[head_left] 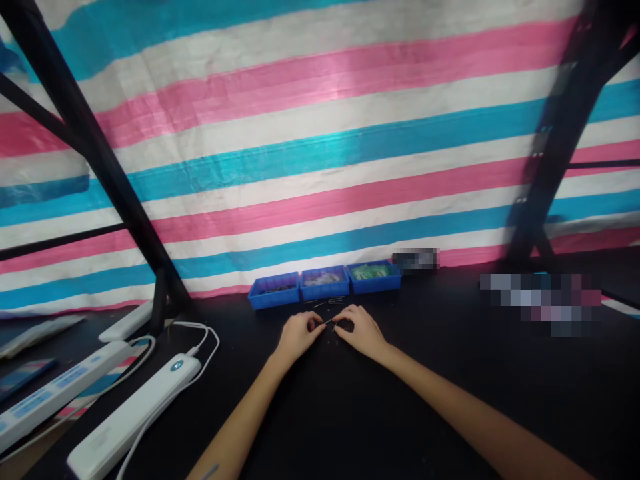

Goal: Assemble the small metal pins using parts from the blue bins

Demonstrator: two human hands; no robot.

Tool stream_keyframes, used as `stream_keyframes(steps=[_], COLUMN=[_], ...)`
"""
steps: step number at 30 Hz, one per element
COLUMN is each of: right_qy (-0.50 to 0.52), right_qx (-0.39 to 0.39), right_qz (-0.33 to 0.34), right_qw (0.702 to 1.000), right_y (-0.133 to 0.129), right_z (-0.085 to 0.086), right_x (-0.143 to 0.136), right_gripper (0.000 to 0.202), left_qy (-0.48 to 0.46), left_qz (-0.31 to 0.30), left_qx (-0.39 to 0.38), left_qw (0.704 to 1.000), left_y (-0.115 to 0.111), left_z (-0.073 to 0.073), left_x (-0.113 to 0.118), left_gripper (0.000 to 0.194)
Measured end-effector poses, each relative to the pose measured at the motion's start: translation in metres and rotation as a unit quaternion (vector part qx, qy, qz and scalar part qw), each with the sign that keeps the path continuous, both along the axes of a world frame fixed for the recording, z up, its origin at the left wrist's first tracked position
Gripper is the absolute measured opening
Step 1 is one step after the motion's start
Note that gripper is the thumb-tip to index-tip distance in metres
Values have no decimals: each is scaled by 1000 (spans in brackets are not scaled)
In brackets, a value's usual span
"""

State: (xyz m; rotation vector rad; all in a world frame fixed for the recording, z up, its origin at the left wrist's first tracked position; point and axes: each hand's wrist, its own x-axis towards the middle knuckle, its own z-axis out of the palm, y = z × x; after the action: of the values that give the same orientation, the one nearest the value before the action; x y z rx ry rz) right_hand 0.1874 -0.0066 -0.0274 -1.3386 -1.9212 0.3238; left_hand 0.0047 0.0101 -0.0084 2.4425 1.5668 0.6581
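Observation:
Close together over the black table, my two hands meet fingertip to fingertip. My left hand (299, 335) is closed in a pinch on a thin dark stick-like piece (329, 322), too small to name. The fingers of my right hand (364, 331) pinch at the other end of this piece, partly hiding it. Tiny bits lie on the table just below the fingertips. Just beyond the hands, several thin sticks (335, 301) lie in front of three blue bins. Dark thin pieces fill the left bin (274, 300), clear whitish ones the middle bin (325, 291), green ones the right bin (376, 286).
A white power bank-like block (135, 413) with a white cable and a long white power strip (65, 393) lie at left. Black frame posts (100, 167) rise on both sides. A striped sheet (325, 167) hangs behind. Blurred items lie at right.

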Motion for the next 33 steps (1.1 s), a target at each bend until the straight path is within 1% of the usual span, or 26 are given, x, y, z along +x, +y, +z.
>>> stream_keyframes(steps=[2, 4, 9, 11, 13, 16, 20, 23, 26, 30, 33], right_qy=[-8, -13, -2, 6, 14, 29, 42, 32, 19, 9, 3], right_qx=[-1, -1, 1, -3, -5, -1, 10, 20, 20, 17, 20], right_qz=[1, 3, -6, -14, -19, -11, 15, 30, 33, 33, 30], right_qw=[1000, 1000, 1000, 1000, 1000, 1000, 999, 999, 999, 999, 999], right_y=[-1, -1, 0, 0, 1, 2, 3, 3, 2, 1, -1], right_z=[1, 2, 1, 0, -1, -1, -2, -2, -2, -2, 0], right_x=[0, 0, 0, 0, 1, 2, 1, 0, -1, -1, -2], right_gripper=[13, 12, 12, 14, 17, 20, 15, 12, 12, 12, 13], left_qy=[-8, -2, 47, 53, 41, 5, -42, -65, -70, -82, -97], left_qz=[-9, -6, 34, 50, 53, 24, -11, -13, -4, 3, -2], left_qx=[-12, -6, 54, 49, 26, 1, -15, -16, -11, -10, -7], left_qw=[1000, 1000, 997, 996, 997, 1000, 999, 998, 997, 997, 995], left_y=[-1, -2, -5, -4, -3, -3, -3, -5, -6, -5, -3], left_z=[0, 2, 6, 7, 7, 5, 2, -1, -3, -5, -6], left_x=[2, 4, 1, -1, -3, -4, 2, 7, 9, 7, 5], left_gripper=[26, 26, 28, 31, 31, 27, 25, 26, 24, 23, 23])
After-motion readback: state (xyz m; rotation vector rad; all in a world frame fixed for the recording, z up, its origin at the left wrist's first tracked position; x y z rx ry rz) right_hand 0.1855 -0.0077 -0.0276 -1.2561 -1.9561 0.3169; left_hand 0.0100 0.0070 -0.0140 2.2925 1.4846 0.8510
